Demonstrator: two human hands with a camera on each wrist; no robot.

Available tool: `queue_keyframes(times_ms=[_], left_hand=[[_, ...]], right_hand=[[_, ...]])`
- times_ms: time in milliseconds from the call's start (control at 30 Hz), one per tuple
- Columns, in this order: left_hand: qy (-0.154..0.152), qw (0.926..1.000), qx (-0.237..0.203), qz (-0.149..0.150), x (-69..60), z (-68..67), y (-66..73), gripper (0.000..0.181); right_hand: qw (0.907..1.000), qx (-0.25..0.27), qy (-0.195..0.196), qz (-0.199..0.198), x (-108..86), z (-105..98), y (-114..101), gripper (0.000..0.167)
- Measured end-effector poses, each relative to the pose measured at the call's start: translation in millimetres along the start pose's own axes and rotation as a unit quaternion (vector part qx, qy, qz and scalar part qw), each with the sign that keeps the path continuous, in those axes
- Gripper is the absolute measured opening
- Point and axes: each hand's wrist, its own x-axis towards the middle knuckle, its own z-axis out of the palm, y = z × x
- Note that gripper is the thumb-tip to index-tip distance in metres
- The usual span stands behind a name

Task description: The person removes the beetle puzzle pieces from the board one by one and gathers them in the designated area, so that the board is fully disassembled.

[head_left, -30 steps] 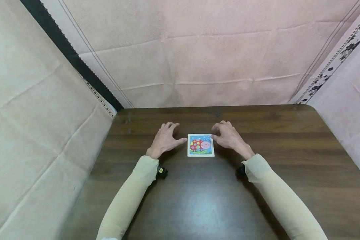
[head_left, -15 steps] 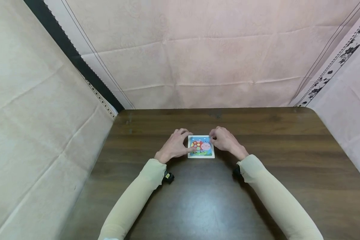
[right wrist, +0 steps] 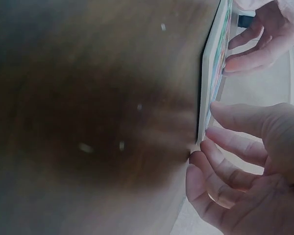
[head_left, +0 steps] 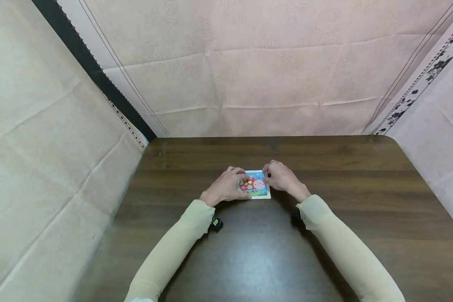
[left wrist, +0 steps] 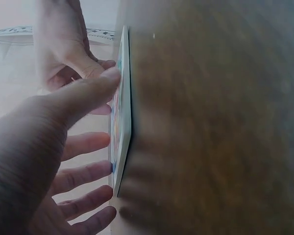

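Note:
A flat square picture board with a white border and a red-spotted ladybug on blue and green lies on the table. In the head view my left hand spans its left part, thumb toward the near side and fingers toward the far side. The left wrist view shows the thumb at the picture's face and the fingers spread apart. My right hand is at the board's upper right, with thumb and index tips close to its face and a gap between them. Whether those tips press on it is unclear.
The brown wooden table extends around the board on all sides. Pale cloth hangs behind the table's far edge and along both sides. A small dark device is worn at the left wrist.
My left hand has moved right from beside the board to over its left part. My right hand has drawn its thumb and index closer together at the upper right. The board has barely moved.

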Motion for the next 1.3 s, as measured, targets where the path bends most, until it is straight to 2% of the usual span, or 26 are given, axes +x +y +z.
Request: queue_keyframes(times_ms=[267, 533, 667, 933, 1300], left_hand=[[-0.005, 0.9998, 0.018, -0.006, -0.9, 0.5, 2.4, 0.064], [-0.016, 0.9986, 0.049, -0.006, -0.9, -2.0, 6.8, 0.063], [-0.019, 0.9981, 0.058, 0.002, 0.4, -1.4, 7.3, 0.063], [-0.056, 0.9963, 0.052, 0.038, 3.7, -3.4, 9.7, 0.062], [-0.055, 0.9976, 0.032, 0.026, 3.9, -2.3, 8.7, 0.064]], right_hand=[[0.9999, 0.0, 0.0, -0.01, 1.2, 1, 0, 0.036], [0.9993, 0.01, -0.032, -0.013, 9.0, -1, 3, 0.043], [0.9992, 0.021, -0.032, -0.009, 11.7, -2, 5, 0.044], [0.9985, 0.054, -0.009, -0.011, 14.7, 0, 6, 0.038], [0.9973, 0.071, -0.008, -0.017, 10.4, -2, 8, 0.032]])
